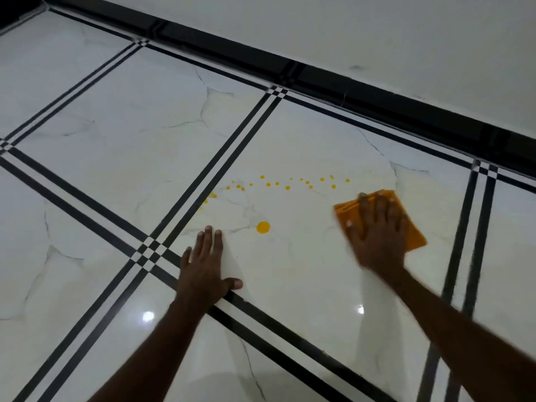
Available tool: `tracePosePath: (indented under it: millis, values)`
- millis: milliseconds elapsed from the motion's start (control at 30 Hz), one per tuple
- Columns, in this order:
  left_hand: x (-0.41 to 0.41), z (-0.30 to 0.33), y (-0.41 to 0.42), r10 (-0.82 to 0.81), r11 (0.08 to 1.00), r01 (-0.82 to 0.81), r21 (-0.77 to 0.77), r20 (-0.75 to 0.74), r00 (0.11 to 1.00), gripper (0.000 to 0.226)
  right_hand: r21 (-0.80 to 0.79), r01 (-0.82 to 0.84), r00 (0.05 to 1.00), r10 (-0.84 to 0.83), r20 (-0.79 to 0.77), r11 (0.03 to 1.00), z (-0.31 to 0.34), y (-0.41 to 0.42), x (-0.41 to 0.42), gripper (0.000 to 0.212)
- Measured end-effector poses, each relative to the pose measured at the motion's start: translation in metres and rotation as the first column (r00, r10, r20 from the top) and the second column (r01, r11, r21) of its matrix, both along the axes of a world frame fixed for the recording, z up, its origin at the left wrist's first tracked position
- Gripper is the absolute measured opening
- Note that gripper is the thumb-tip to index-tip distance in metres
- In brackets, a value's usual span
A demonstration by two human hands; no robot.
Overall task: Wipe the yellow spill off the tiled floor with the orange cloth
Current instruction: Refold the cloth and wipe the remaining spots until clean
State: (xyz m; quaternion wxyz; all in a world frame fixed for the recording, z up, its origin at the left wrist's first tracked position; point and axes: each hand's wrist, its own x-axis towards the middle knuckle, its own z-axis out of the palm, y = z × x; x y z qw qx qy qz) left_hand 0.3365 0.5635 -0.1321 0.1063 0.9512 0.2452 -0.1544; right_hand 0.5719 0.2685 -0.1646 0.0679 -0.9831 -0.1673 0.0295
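Observation:
A yellow spill lies on the white marble-look tiled floor [290, 140]: one large round drop [263, 227] and an arc of several small droplets [287, 184] running from the black tile stripe on the left to the right. A folded orange cloth [417, 236] lies flat on the floor to the right of the drops. My right hand [377, 230] presses flat on top of the cloth, fingers spread, slightly blurred. My left hand [207, 265] rests palm-down on the bare tile, just left of the large drop, holding nothing.
Black double stripes [232, 158] border each tile and cross in a checkered junction [149, 250] near my left hand. A black skirting band [348, 91] runs along the foot of the white wall [377, 30] at the back.

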Motion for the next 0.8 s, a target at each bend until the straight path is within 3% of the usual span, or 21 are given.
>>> tracePosePath:
  millis: [100,200,367,433,567,667,733,800]
  values:
    - [0.000,0.001,0.003,-0.006,0.999,0.006,0.045,0.001,1.000,0.122,0.036,0.057,0.998,-0.056,-0.029,0.998,0.001,0.073,0.046,0.080]
    - [-0.004,-0.001,0.007,-0.007,1.000,0.006,0.026,0.046,0.999,0.123,0.035,-0.125,0.992,0.126,-0.009,0.992,0.000,0.151,0.022,0.077]
    - [-0.013,0.003,0.025,0.019,1.000,-0.021,0.011,0.184,0.983,0.109,0.008,-0.321,0.947,0.321,-0.002,0.947,0.005,0.109,-0.031,0.076]
    - [-0.023,0.004,0.038,0.089,0.991,-0.110,0.073,0.246,0.965,0.100,-0.014,-0.242,0.970,0.242,0.001,0.970,0.004,0.096,-0.012,0.077]
    - [-0.043,-0.004,0.052,0.210,0.971,-0.225,0.082,0.161,0.964,0.109,0.026,-0.083,0.995,0.084,-0.054,0.996,0.005,0.168,0.020,0.082]
    - [-0.045,-0.002,0.053,0.208,0.975,-0.217,0.051,0.132,0.969,0.111,0.013,-0.310,0.950,0.310,-0.039,0.951,0.001,0.210,-0.028,0.078]
    - [-0.047,0.004,0.058,0.195,0.979,-0.199,0.036,0.098,0.976,0.114,0.010,-0.437,0.899,0.437,-0.025,0.899,0.002,0.195,-0.065,0.077]
    - [-0.052,0.009,0.065,0.166,0.985,-0.169,0.038,0.073,0.983,0.116,0.021,-0.458,0.889,0.459,-0.013,0.889,0.004,0.162,-0.080,0.077]
